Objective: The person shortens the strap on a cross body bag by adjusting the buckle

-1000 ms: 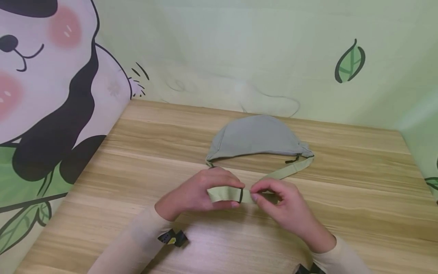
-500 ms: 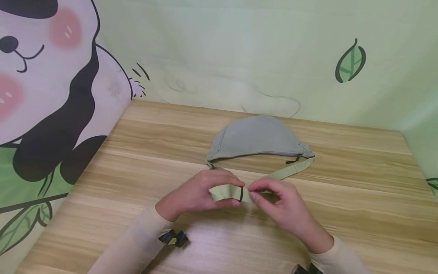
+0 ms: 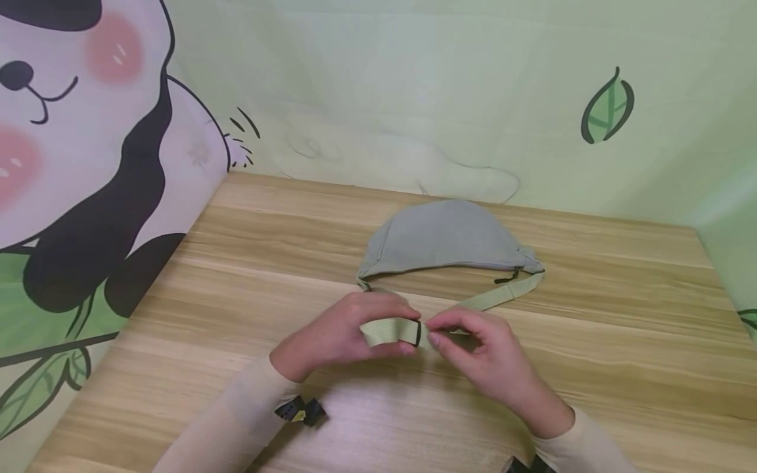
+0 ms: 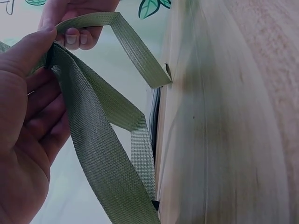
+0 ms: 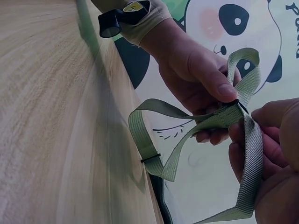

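Observation:
A grey waist bag [image 3: 443, 236] lies on the table, its light green webbing strap [image 3: 390, 330] reaching toward me. My left hand [image 3: 349, 328] pinches the strap at a black slider buckle [image 3: 418, 334] between thumb and fingers. A loop of webbing [image 5: 245, 58] stands out on the palm side of that hand. Just right of the buckle, my right hand [image 3: 487, 348] pinches the webbing with thumb and forefinger. Between hands and bag the strap [image 4: 98, 130] hangs in folds in the left wrist view. A second black strap fitting [image 5: 151, 158] shows lower down in the right wrist view.
The wooden table [image 3: 236, 263] runs back to a pale green printed backdrop [image 3: 355, 79] with a panda on the left. A zipper pull [image 3: 506, 279] sticks out at the bag's right end. Small black wrist devices [image 3: 301, 410] sit on both sleeves.
My right hand has shifted slightly left along the strap, so its fingertips are closer to the buckle. The left hand keeps its grip and the bag lies where it was.

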`<state>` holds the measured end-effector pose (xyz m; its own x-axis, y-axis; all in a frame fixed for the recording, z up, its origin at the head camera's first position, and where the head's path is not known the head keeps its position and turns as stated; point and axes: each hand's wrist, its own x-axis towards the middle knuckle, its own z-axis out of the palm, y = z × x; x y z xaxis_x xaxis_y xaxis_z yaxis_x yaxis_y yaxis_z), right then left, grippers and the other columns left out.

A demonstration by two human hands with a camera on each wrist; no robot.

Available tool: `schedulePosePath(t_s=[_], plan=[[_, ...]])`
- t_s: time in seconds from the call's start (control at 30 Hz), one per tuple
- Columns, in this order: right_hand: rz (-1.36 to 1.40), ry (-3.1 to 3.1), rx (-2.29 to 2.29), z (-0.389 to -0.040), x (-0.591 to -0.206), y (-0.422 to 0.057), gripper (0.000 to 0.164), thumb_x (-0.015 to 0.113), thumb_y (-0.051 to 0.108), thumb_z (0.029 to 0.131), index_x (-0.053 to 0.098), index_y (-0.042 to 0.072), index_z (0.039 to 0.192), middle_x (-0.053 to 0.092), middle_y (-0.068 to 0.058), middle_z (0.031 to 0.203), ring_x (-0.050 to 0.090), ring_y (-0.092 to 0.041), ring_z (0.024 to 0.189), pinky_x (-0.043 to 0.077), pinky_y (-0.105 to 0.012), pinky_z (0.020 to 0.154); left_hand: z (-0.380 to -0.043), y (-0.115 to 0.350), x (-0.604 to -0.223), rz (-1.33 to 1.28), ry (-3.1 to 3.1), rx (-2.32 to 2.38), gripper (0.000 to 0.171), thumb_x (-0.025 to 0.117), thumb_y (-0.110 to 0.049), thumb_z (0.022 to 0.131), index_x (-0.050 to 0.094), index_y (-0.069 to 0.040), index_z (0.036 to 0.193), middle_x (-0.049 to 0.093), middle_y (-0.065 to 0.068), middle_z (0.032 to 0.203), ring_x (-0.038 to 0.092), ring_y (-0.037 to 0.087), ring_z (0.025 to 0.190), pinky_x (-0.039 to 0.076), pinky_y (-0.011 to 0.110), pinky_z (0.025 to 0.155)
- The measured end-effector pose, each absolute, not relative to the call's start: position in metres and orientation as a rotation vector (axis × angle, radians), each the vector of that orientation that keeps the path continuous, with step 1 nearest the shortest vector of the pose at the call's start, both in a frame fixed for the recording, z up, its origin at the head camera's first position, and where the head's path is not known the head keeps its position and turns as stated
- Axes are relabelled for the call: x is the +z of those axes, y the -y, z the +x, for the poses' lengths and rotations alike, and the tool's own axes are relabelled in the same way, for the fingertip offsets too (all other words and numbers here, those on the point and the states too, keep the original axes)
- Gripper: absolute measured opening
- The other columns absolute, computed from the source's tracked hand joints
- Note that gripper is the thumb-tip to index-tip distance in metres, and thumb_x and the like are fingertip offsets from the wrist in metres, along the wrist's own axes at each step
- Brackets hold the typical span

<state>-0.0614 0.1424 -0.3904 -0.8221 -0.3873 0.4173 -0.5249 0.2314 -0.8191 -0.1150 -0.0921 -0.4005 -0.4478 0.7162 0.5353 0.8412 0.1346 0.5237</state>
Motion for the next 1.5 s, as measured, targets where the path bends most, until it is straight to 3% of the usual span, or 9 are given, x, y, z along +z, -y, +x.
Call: schedulePosePath(t_s=[0.37, 0.8, 1.13, 1.5], plan=[[1.017, 2.289, 1.425, -0.0625, -0.3956, -0.1413, 0.039, 0.081, 0.005, 0.073, 0.068, 0.011, 0.11, 0.069, 0.003, 0.104, 0.065, -0.014, 0.095, 0.05, -0.019, 0.087, -0.1155, 0.0931, -0.3997, -1.584, 2.28, -1.17, 0.039, 0.075, -0.033, 0.082, 0.066, -0.013, 0.114, 0.067, -0.005, 0.109, 0.06, 0.004, 0.104, 0.045, 0.017, 0.095], [0.97, 2.292, 1.457, -0.0605, -0.3985, -0.1412, 0.04, 0.081, 0.006, 0.074, 0.068, 0.014, 0.111, 0.068, 0.005, 0.101, 0.064, -0.014, 0.09, 0.05, -0.019, 0.082, -0.1157, 0.098, -0.4034, -1.583, 2.334, -1.185, 0.035, 0.076, -0.021, 0.082, 0.065, -0.015, 0.114, 0.065, -0.007, 0.111, 0.058, 0.004, 0.106, 0.046, 0.018, 0.095], [0.952, 2.325, 1.423, -0.0596, -0.3986, -0.1399, 0.043, 0.083, 0.01, 0.072, 0.068, 0.014, 0.113, 0.067, 0.006, 0.098, 0.059, -0.01, 0.084, 0.049, -0.02, 0.074, -0.1163, 0.0968, -0.4033, -1.6, 2.329, -1.134, 0.036, 0.074, -0.021, 0.083, 0.065, -0.016, 0.117, 0.066, -0.007, 0.111, 0.058, 0.004, 0.106, 0.045, 0.018, 0.095], [0.863, 2.397, 1.428, -0.0599, -0.3999, -0.1417, 0.036, 0.082, 0.013, 0.075, 0.07, 0.015, 0.108, 0.069, 0.003, 0.102, 0.063, -0.013, 0.093, 0.05, -0.02, 0.084, -0.1167, 0.0934, -0.4044, -1.579, 2.316, -1.135, 0.029, 0.076, -0.022, 0.082, 0.066, -0.015, 0.108, 0.067, -0.006, 0.106, 0.06, 0.003, 0.101, 0.046, 0.016, 0.092]])
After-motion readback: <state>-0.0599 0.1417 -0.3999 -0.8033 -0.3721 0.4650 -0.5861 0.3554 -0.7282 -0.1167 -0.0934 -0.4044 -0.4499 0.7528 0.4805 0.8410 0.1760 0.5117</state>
